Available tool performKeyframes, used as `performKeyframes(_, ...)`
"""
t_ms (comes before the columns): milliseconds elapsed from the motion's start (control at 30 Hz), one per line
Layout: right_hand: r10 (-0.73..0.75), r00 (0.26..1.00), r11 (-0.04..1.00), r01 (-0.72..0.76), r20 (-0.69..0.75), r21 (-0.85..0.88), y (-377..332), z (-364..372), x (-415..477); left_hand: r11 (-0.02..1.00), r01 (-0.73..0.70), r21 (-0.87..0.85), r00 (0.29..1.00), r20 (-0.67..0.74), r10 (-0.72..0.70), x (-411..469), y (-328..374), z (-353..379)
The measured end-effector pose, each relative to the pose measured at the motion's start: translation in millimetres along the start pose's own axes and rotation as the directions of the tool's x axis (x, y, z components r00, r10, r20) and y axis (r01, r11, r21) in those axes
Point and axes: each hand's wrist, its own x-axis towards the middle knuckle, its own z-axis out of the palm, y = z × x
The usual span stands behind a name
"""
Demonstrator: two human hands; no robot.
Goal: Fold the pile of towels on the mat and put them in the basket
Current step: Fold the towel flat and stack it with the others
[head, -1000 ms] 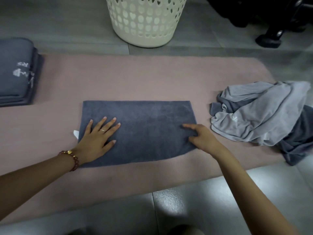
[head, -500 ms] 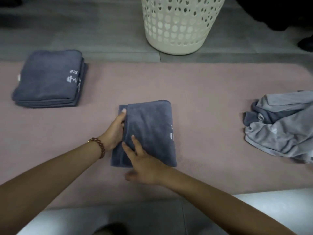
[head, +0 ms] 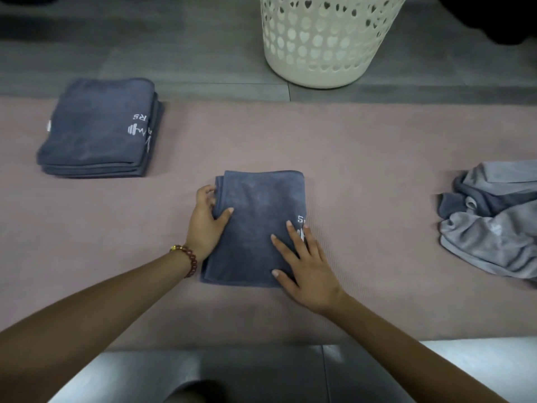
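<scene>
Hands (head: pixel 205 225) (head: pixel 308 266) press folded towel (head: pixel 255 222); lettering partly covered, unreadable.

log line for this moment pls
left hand gripping folded towel left edge | right hand flat on it | folded stack left | unfolded pile right

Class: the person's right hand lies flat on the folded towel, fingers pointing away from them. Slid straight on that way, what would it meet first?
The right hand would cross the folded towel, then bare mat; the basket likely comes first beyond, though depth is unclear.
</scene>
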Motion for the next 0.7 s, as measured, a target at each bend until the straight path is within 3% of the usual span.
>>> performKeyframes(133, -0.023, 1.000, 1.000, 0.023, -0.014, 0.008, 3.7, 1.3, -0.9, 0.971, 0.034, 0.237, 0.988, -0.152, 0.002, -16.3, -4.9, -1.6)
performKeyframes(300, -0.099, 0.995, 0.995, 0.099, -0.006, -0.012, 11.4, 1.6, -0.6, 0.906, -0.030, 0.423, 0.994, -0.087, 0.074, -33.1, -8.0, -8.8)
performKeyframes(500, -0.115, 0.993, 0.993, 0.115, -0.004, -0.002, 10.4, -1.8, -1.7, 0.928, 0.027, 0.372, 0.992, -0.124, 0.021, -31.5, -12.6, -8.1)
performKeyframes(700, 0.004, 1.000, 0.994, -0.004, -0.001, 0.106, 2.0, -15.1, 5.4, 0.944, 0.059, 0.326, 0.993, -0.115, -0.022, -38.0, -14.7, -12.2)
